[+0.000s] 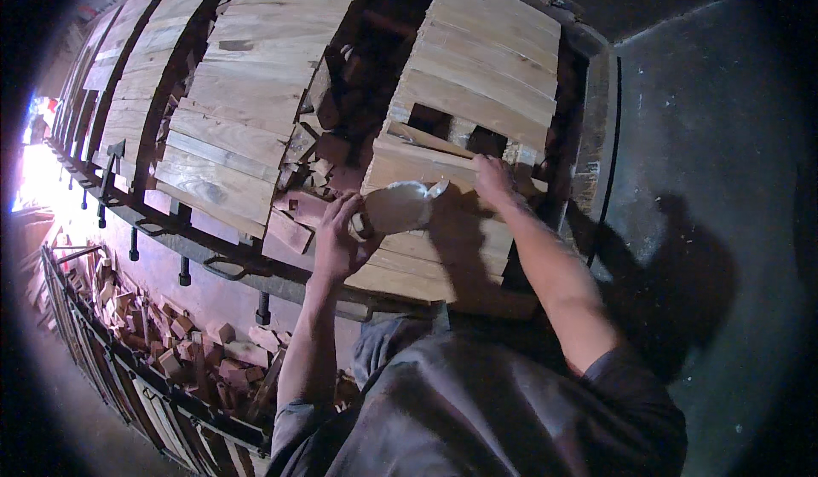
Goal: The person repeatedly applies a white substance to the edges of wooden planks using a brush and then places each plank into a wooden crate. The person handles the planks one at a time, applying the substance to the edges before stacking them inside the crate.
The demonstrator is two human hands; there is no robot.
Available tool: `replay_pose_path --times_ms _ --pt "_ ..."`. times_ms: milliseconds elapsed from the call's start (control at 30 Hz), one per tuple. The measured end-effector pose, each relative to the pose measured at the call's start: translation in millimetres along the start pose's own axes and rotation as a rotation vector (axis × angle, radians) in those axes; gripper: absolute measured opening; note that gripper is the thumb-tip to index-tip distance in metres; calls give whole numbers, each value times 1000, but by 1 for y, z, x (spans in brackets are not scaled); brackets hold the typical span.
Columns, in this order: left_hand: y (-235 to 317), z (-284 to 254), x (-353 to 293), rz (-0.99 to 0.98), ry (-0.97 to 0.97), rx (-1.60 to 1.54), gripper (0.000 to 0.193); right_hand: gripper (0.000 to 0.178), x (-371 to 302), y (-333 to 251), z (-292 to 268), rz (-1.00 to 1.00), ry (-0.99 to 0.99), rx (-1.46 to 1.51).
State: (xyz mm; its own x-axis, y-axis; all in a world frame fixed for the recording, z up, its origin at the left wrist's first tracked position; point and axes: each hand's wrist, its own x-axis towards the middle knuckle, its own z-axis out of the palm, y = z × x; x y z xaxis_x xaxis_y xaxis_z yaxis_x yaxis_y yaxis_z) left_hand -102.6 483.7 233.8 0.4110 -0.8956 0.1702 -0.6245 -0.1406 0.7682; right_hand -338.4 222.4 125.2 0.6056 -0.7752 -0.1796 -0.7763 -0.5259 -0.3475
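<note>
My left hand point(343, 237) is closed round the side of a round, tan container point(399, 211) with a white, crusted rim. It is held over the nearest part of a row of pale wooden boards point(426, 264). My right hand point(496, 183) is closed at the right end of a narrow wooden board point(433, 141), whose edge is tilted up from the row. Just beyond this board are dark gaps, where cross pieces show between the boards. The fingertips of my right hand are partly hidden.
More rows of boards point(256, 59) lie to the left on a metal frame point(221, 264) with bolts along its front. Wood offcuts point(317, 149) fill the gap between rows. A rack point(153, 375) with wood blocks stands lower left. A grey wall point(699, 136) is at right.
</note>
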Motion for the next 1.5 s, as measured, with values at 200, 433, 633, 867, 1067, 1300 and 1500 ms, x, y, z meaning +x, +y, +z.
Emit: replay_pose_path --times_ms 200,433,633,867,1067,1300,1500 --pt "-2 -23 -42 -117 -18 -64 59 26 -59 -24 -8 22 -140 -146" --pt "-1 -26 -66 -205 -126 -97 78 42 -88 -28 -4 95 -132 -86" --pt "-65 -32 -155 -341 -96 159 67 69 -103 -51 -27 -163 2 -8" --pt "-97 18 -193 -606 271 97 52 43 -107 -126 0 -387 -50 342" --pt "-51 23 -173 -780 209 166 56 10 -103 -145 1 -411 -14 287" --pt "-54 24 -173 -833 184 266 54 14 -103 -134 -22 -209 -235 259" --pt "-55 23 -172 -839 99 329 50 21 -97 -122 -36 167 -340 634"
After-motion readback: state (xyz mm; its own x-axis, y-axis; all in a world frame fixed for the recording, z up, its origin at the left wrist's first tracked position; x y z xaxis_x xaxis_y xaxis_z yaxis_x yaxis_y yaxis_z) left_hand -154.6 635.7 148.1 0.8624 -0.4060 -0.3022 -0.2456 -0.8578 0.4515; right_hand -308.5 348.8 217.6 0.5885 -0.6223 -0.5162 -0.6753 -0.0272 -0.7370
